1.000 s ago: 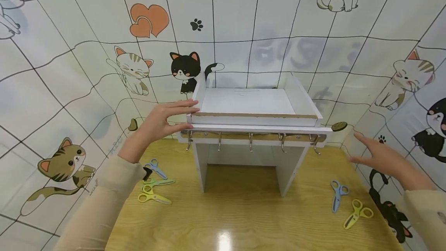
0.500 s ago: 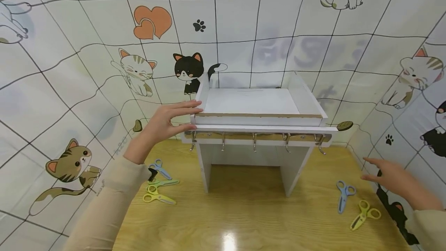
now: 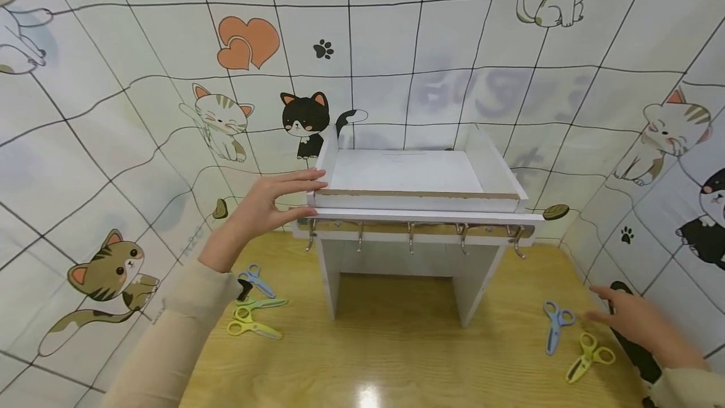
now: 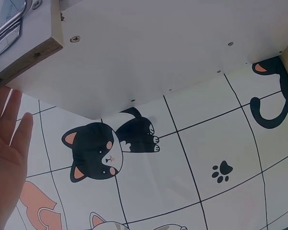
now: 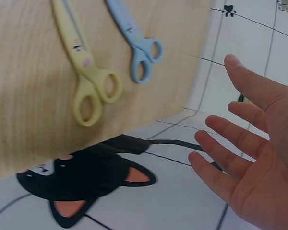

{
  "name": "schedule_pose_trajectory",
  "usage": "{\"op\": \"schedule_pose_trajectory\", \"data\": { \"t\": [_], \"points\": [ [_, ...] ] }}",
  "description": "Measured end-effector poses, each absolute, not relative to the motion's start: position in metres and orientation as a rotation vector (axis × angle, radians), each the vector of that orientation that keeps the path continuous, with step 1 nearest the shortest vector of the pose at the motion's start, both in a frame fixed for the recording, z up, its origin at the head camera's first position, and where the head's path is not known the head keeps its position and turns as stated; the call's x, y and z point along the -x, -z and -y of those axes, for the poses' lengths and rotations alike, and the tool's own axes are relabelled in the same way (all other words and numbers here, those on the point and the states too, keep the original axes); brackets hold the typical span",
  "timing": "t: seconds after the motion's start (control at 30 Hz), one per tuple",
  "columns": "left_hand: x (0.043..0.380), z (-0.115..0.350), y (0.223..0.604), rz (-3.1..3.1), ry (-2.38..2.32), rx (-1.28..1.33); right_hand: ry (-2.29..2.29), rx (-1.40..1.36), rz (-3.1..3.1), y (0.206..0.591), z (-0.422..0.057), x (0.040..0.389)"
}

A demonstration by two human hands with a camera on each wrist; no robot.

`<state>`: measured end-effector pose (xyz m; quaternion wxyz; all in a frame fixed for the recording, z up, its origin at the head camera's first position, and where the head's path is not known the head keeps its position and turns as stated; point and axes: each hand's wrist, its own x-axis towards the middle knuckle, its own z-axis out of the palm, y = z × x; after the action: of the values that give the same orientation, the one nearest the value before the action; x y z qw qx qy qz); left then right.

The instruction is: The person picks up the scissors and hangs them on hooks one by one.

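Note:
A small white shelf rack (image 3: pixel 408 214) with a row of metal hooks along its front stands on the wooden table. At its left front corner, my left hand (image 3: pixel 257 206) rests with fingers extended against the side of the top tray. The left wrist view catches that hand (image 4: pixel 7 148) beside the rack's edge. My right hand (image 3: pixel 637 320) hovers by the table's right edge, fingers spread and holding nothing. Nearest to it are the yellow scissors (image 3: pixel 589 357) and the blue scissors (image 3: pixel 557 326), which also show in the right wrist view.
On the left of the table (image 3: pixel 374 345) lie blue scissors (image 3: pixel 257 280), green scissors (image 3: pixel 266 302) and yellow scissors (image 3: pixel 252 324). White sheeting (image 3: pixel 385 36) with printed cats and grid lines surrounds the table at the back and both sides.
My right hand has moved away from the rack's right side, down and slightly right toward the scissors there. The left hand keeps its place at the rack.

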<state>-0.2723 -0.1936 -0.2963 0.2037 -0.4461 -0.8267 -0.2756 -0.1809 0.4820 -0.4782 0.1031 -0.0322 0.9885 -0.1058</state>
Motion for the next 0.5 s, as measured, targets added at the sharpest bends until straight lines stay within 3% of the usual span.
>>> {"op": "schedule_pose_trajectory", "data": {
  "t": [0.5],
  "points": [
    [0.272, 0.194, 0.293, 2.285, 0.766, 1.276, 0.383, -0.023, -2.842, 0.525, -0.482, 0.151]
  ]
}}
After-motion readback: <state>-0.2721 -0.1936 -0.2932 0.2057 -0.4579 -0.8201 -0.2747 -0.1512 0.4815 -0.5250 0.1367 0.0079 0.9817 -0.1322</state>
